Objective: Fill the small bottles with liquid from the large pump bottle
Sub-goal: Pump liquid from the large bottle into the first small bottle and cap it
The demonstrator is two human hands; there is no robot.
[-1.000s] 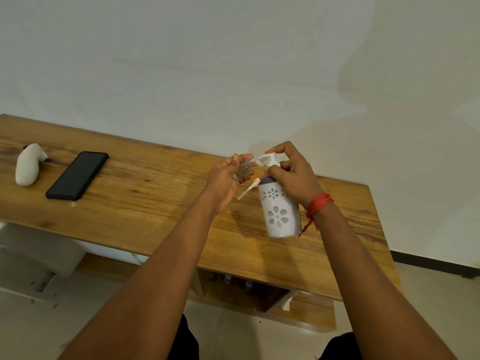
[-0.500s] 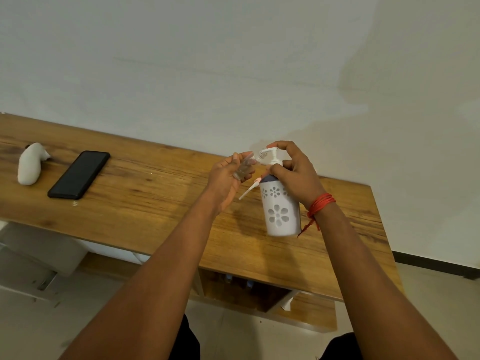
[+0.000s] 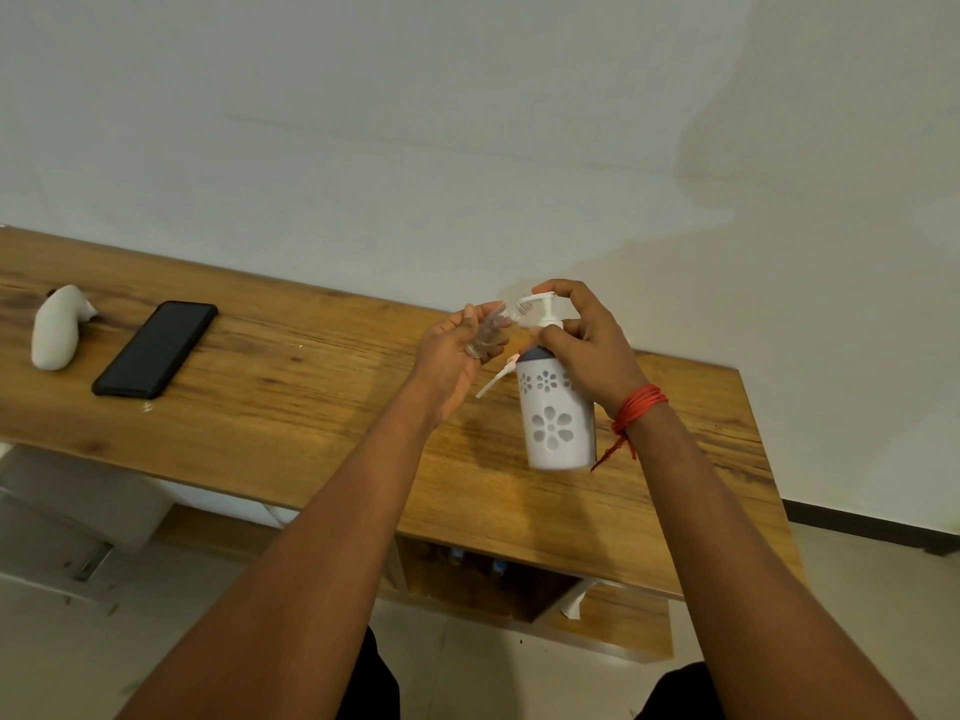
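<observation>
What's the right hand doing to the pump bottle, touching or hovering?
Touching. The head view shows the right hand with a fingertip on top of the pump bottle and thumb at its neck.

The right hand covered the pump bottle's upper right side. Left of the pump bottle, the small bottle lay half hidden in the left hand — its fill level unreadable.

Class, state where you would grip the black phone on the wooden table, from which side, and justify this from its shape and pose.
Pinch the phone across its two long edges, near the middle, from above. It lies flat on the table, a thin slab, so only its narrow width suits a finger-and-thumb grip.
</observation>
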